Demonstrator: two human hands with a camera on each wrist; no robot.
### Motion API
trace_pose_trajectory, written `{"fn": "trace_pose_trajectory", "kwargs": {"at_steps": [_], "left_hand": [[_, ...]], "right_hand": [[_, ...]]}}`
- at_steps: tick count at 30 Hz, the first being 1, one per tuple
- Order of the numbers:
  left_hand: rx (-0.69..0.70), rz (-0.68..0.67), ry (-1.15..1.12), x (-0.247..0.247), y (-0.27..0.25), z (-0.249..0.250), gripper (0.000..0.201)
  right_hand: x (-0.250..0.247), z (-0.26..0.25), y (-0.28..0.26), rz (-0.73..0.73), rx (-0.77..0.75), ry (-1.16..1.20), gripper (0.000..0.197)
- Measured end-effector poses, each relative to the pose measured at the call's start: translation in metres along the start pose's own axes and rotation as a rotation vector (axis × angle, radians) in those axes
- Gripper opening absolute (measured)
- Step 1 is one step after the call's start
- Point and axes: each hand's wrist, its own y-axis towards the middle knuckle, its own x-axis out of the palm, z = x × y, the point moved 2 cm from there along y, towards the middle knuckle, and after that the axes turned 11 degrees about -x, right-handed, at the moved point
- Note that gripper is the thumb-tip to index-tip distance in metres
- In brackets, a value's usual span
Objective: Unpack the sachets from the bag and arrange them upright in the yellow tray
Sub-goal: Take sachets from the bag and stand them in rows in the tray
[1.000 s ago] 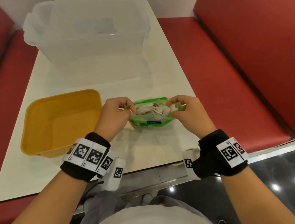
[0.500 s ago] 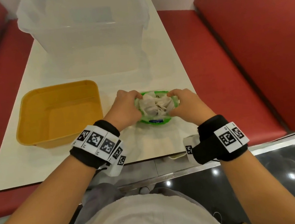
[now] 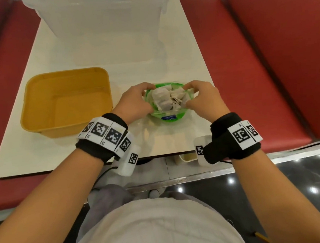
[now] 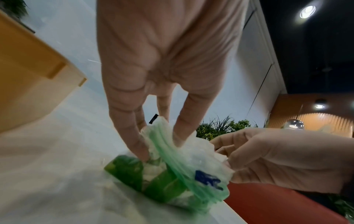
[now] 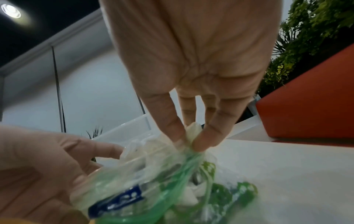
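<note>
A green plastic bag (image 3: 171, 117) stands on the white table (image 3: 110, 54) near its front edge, its mouth pulled wide. Several white sachets (image 3: 170, 100) show inside it. My left hand (image 3: 136, 102) pinches the bag's left rim (image 4: 164, 145) between thumb and fingers. My right hand (image 3: 201, 96) pinches the right rim (image 5: 191, 137) the same way. The yellow tray (image 3: 66, 102) sits just left of the bag with nothing in it; its corner (image 4: 38, 68) shows in the left wrist view.
A large clear plastic tub (image 3: 103, 14) stands at the back of the table. Red bench seats (image 3: 256, 64) flank the table on both sides. A small white cup (image 3: 187, 156) sits below the table's front edge.
Both hands have spread the bag's mouth wider and rounder, showing the sachets from above. The bag now stands more upright on the table.
</note>
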Motion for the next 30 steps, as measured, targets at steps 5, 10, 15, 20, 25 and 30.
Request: {"fn": "trace_pose_trajectory", "kwargs": {"at_steps": [5,10,15,20,25,30], "left_hand": [[-0.064,-0.019,-0.085,0.006,-0.002,-0.005,0.072],[-0.083,-0.023,-0.151,0.009,-0.006,-0.009,0.066],[-0.070,-0.003,-0.170,0.008,-0.008,-0.005,0.064],[-0.057,0.002,-0.267,0.002,-0.012,-0.010,0.063],[-0.053,0.062,-0.308,-0.005,-0.016,-0.010,0.063],[-0.063,0.097,-0.327,-0.017,-0.021,-0.018,0.055]], "right_hand": [[0.011,0.005,-0.002,-0.028,0.026,0.062,0.027],[0.010,0.010,-0.005,-0.051,0.014,0.081,0.039],[0.000,0.005,-0.001,-0.094,-0.008,-0.013,0.042],[-0.024,-0.026,0.004,0.089,-0.204,-0.110,0.047],[0.009,-0.053,0.025,-0.137,-0.339,-0.225,0.041],[0.014,-0.055,0.042,-0.140,-0.352,-0.279,0.011]]}}
